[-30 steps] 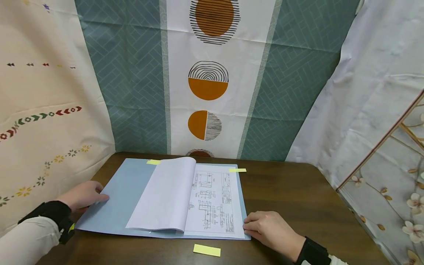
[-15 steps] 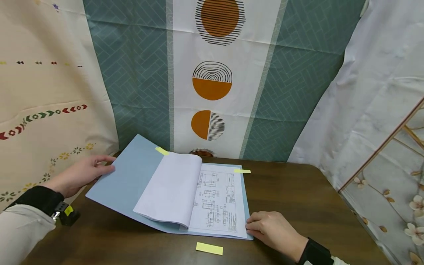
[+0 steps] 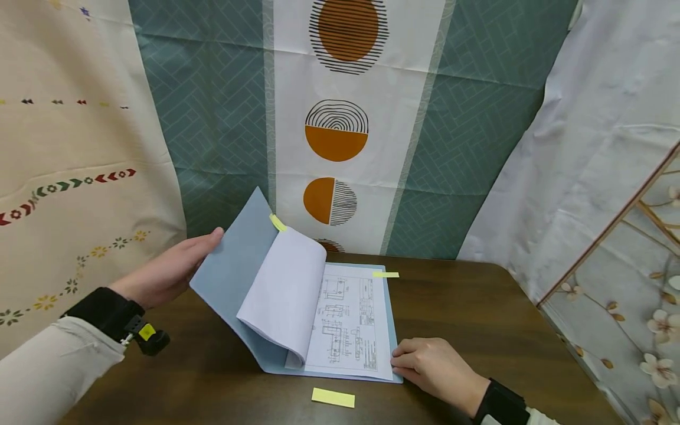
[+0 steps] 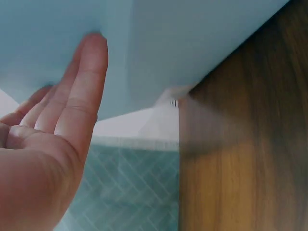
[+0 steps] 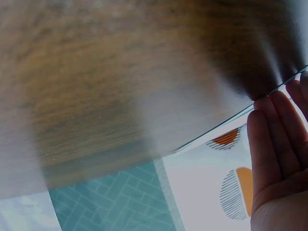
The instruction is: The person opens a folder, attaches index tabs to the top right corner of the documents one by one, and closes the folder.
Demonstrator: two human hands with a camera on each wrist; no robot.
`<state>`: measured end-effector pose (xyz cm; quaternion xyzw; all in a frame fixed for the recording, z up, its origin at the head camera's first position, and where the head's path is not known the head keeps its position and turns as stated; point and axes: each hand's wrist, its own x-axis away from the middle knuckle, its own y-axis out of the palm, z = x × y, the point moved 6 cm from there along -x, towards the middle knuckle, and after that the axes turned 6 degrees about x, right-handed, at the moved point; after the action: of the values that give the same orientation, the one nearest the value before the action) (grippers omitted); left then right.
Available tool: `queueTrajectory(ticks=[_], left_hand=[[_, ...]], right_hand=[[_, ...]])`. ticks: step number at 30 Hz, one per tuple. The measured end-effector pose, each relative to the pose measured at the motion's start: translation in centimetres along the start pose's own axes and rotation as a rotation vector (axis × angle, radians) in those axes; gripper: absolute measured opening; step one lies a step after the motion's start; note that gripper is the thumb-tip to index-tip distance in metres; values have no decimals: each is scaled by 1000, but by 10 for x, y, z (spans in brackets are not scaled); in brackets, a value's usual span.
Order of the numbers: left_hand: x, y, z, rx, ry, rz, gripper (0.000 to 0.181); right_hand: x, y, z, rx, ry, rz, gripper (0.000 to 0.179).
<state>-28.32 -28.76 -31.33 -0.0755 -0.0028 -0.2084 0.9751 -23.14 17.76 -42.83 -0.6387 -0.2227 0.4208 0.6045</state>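
A light blue folder (image 3: 225, 271) lies on the table, its left cover raised at a slant. White pages (image 3: 284, 289) rise with that cover and curl over toward the middle. On the right side, a sheet with technical drawings (image 3: 347, 321) lies face up. My left hand (image 3: 167, 268) supports the raised cover from its outer side; in the left wrist view the straight fingers (image 4: 91, 62) press flat against it. At the folder's lower right edge rests my right hand (image 3: 438, 372), its extended fingers (image 5: 262, 139) touching that edge in the right wrist view.
A yellow sticky strip (image 3: 333, 398) lies on the brown table (image 3: 446, 301) in front of the folder. Other yellow tabs stick to the raised pages' top (image 3: 277, 222) and the drawing sheet's upper right (image 3: 385, 274). A patterned curtain (image 3: 223, 118) hangs behind.
The left cover and its pages have swung up from the table and toward the right, with my left hand moving up along with them. My right hand has stayed at the folder's edge.
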Motion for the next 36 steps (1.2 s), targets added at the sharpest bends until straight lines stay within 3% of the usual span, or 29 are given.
queueTrajectory(ticks=[6, 15, 21, 30, 36], left_hand=[[-20, 35, 3, -20, 40, -62, 73], [-47, 81, -33, -131, 4, -100, 62], [-60, 103, -46, -370, 95, -94, 53], [-81, 135, -64, -727, 222, -79, 50], [-90, 153, -70, -895, 271, -96, 48]], right_hand=[[-1, 1, 0, -9, 7, -8, 21], [-1, 2, 1, -1, -10, 9, 22], [1, 3, 2, 13, -39, 69, 19], [1, 4, 5, 4, -35, 84, 19], [1, 4, 9, -20, -47, 104, 16]])
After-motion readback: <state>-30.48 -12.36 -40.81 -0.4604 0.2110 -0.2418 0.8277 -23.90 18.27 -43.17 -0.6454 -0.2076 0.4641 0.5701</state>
